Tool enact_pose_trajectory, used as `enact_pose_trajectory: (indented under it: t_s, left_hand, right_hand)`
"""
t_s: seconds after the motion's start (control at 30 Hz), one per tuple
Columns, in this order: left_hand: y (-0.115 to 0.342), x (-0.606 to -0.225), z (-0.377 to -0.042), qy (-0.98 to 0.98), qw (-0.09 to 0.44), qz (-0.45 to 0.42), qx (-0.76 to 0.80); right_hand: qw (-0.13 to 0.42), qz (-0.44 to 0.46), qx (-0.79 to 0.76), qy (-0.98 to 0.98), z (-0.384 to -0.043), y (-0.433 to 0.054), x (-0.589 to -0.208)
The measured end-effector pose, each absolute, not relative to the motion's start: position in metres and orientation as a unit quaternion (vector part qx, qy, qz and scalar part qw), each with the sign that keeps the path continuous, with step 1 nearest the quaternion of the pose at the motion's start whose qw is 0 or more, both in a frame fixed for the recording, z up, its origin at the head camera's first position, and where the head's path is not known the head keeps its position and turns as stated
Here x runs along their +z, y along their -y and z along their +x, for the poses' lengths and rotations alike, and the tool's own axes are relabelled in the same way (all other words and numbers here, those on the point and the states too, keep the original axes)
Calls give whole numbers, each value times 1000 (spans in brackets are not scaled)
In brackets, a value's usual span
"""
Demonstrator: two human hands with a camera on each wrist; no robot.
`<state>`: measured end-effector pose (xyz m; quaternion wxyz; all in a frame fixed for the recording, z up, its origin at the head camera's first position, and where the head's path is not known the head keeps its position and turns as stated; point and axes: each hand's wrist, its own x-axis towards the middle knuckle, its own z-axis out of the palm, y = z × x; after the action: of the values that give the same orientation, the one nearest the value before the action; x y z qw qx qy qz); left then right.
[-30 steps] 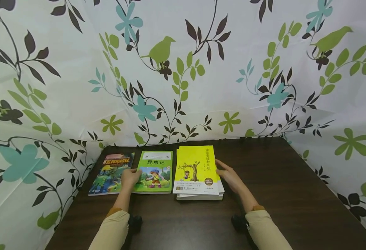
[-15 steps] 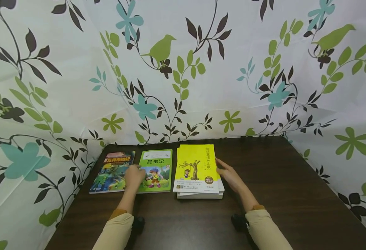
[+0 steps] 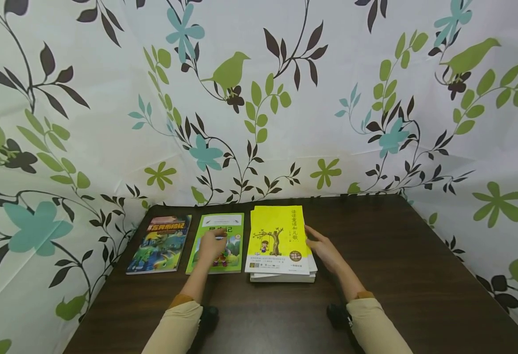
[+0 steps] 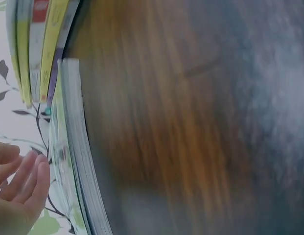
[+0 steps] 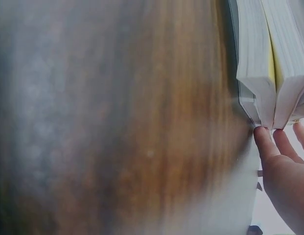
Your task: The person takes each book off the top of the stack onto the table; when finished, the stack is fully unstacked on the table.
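Above a green-covered picture book (image 3: 234, 259) lying flat, my left hand (image 3: 211, 248) hovers with loosely bent fingers and holds nothing. In the left wrist view there is a gap between its fingers (image 4: 35, 183) and the book. To the right stands a stack of books topped by a yellow book (image 3: 275, 228) with a tree and swing drawing. My right hand (image 3: 328, 251) rests against the stack's right side. The right wrist view has its fingertips (image 5: 260, 132) at the edges of the stacked books, fingers extended.
A colourful dark-topped book (image 3: 160, 243) lies flat at the left. The dark wood table (image 3: 268, 319) runs back to a cloth backdrop (image 3: 276, 123) printed with leaves and birds, which also borders both sides.
My left hand has left the green book's left edge and moved right, over its cover. The green book has shifted only slightly. My right hand has stayed against the stack.
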<state>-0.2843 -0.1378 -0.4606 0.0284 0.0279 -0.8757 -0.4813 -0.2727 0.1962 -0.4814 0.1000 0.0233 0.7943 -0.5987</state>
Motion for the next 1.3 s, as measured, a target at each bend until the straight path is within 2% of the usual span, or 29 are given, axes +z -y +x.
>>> enact_pose_trajectory:
  t_s: [0.23, 0.43, 0.8, 1.3]
  left_hand:
    - [123, -462, -287, 868, -1, 8, -497]
    - [115, -463, -288, 874, 6, -15, -486]
    - [105, -465, -289, 887, -12, -52, -459]
    - [89, -467, -288, 889, -42, -55, -453]
  right_hand:
    - [103, 24, -599, -794, -273, -196, -481]
    - [107, 27, -594, -797, -274, -197, -484]
    - [106, 27, -595, -796, -275, -198, -484]
    - [73, 2, -554, -829, -270, -199, -484]
